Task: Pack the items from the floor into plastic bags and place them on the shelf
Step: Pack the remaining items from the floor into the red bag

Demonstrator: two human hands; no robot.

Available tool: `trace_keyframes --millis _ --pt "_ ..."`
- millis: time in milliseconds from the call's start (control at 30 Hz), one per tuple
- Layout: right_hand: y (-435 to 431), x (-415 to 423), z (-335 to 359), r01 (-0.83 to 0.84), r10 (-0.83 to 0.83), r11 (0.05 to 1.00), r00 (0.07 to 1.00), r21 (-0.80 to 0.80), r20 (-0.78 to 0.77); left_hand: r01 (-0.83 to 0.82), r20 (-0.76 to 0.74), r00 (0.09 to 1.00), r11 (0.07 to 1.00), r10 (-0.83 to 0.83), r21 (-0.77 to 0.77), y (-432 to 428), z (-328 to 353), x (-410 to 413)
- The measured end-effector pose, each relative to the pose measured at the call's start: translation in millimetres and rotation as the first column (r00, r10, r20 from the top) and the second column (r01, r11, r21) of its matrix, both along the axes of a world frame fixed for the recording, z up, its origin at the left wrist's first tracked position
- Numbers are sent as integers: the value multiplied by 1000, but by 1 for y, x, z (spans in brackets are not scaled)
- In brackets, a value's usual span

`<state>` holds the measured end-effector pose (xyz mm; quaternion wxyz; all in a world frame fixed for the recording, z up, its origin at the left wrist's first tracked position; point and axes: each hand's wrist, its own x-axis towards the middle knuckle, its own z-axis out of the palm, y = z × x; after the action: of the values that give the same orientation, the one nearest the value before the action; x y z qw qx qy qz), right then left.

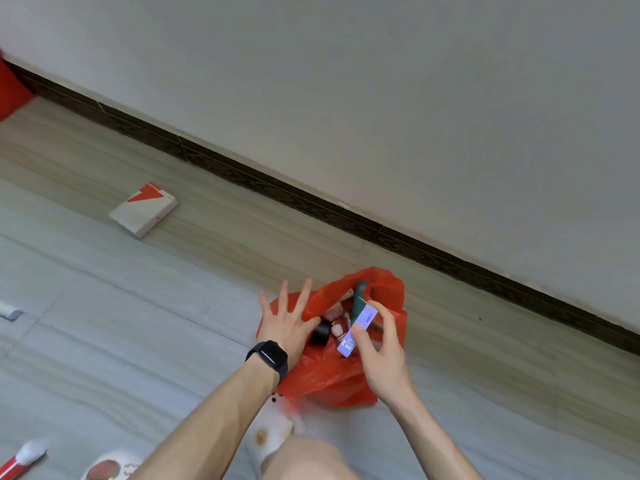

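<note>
A red plastic bag [332, 379] stands open on the floor in front of me. Inside it I see a dark green object [358, 299], a black round object [320, 332] and small pinkish items [336, 329]. My right hand [381, 355] pinches a small purple-and-white box [358, 329] over the bag's mouth. My left hand [287, 322], with a black watch on the wrist, lies at the bag's left rim with its fingers spread and straight; the thumb touches the rim by the black object.
A white box with a red corner [143, 209] lies on the floor to the left. A red-and-white tube [20, 459] lies at bottom left, a white object [10, 311] at the left edge. The wall and dark baseboard [381, 230] run behind the bag. White slippers [273, 434] are below.
</note>
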<state>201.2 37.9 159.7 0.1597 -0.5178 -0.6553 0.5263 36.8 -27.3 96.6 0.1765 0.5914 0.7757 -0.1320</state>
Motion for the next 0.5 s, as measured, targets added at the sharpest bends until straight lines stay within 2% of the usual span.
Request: trace_keyframes --millis 133,233,267,300,367,400,433,500 --pt "14 -30 -33 -190 183 981 973 35 143 -89 -65 995 989 82 -118 -21 -8 -18" --pt "20 -38 -45 -394 357 918 872 47 335 -63 -124 991 991 49 -118 -26 -6 -25" --pt "23 -38 -46 -479 417 877 803 44 426 -53 -141 989 991 35 -127 -25 -4 -26" --pt "26 -36 -48 -591 480 807 679 25 556 -54 -156 987 988 32 -144 -25 -2 -26" --pt "33 -30 -51 -742 550 654 330 -150 767 -74 -179 983 977 37 -202 -23 3 -26" --pt "36 -26 -49 -751 570 612 199 -250 797 -73 -188 982 968 27 -239 -23 5 -25" --pt "37 -22 -45 -747 584 587 125 -311 802 -64 -192 981 959 10 -277 -23 6 -25" --pt "39 -16 -37 -765 591 555 87 -326 802 -46 -192 981 946 -18 -320 -25 10 -23"
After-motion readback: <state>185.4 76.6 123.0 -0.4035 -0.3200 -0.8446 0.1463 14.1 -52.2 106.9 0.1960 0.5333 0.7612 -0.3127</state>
